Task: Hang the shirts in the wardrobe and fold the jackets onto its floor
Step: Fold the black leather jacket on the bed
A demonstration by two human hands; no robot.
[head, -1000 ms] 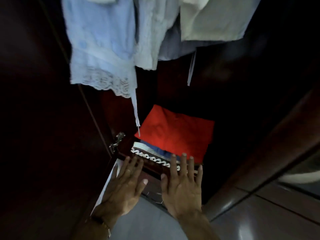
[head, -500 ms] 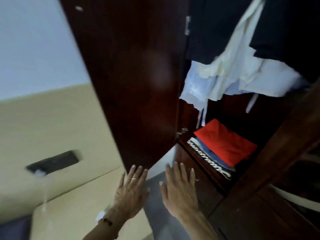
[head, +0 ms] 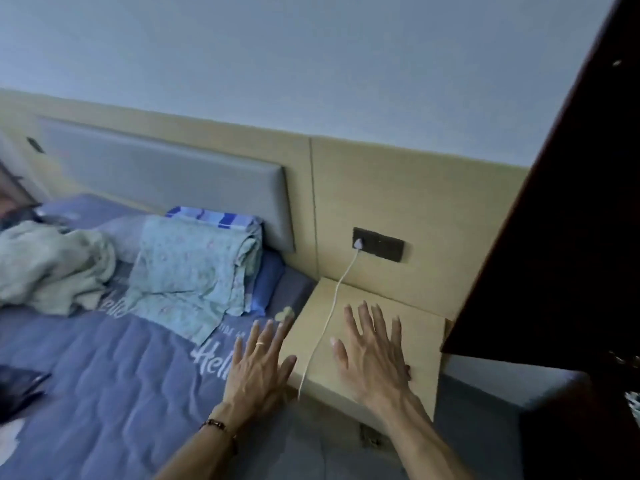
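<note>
Both hands out in front of us, palms down, fingers spread, nothing in either grip. Left hand (head: 258, 367) hangs over the right edge of the bed (head: 114, 386), w/ a ring on one finger and a beaded bracelet (head: 215, 425) at the wrist. Right hand (head: 372, 355) is over the beige nightstand (head: 419, 344), near its front edge; can't tell if it's touching the top or just above it.

A white charger cable (head: 341, 289) runs from a plug in the dark wall socket (head: 379, 244), down across the nightstand betw the two hands and over its front edge.

Clothes-wise: a folded pale green floral piece (head: 187, 268) sits at the head end of the bed, leaning on a blue pillow (head: 268, 282) right by the grey headboard (head: 166, 174), w/ a blue striped fabric (head: 211, 216) on top of it. A crumpled light green garment (head: 52, 268) lies toward the left edge of the bed. Can't tell if either is a shirt or a jacket from here. Something dark (head: 19, 386) sits at the far left edge of the bed, too blurry to ID.

The bed cover is blue-purple, quilted, w/ white "Hello" lettering. The wardrobe door (head: 561, 237), dark wood, fills the right side of the view, just beside the nightstand. Wardrobe inside isn't visible.
</note>
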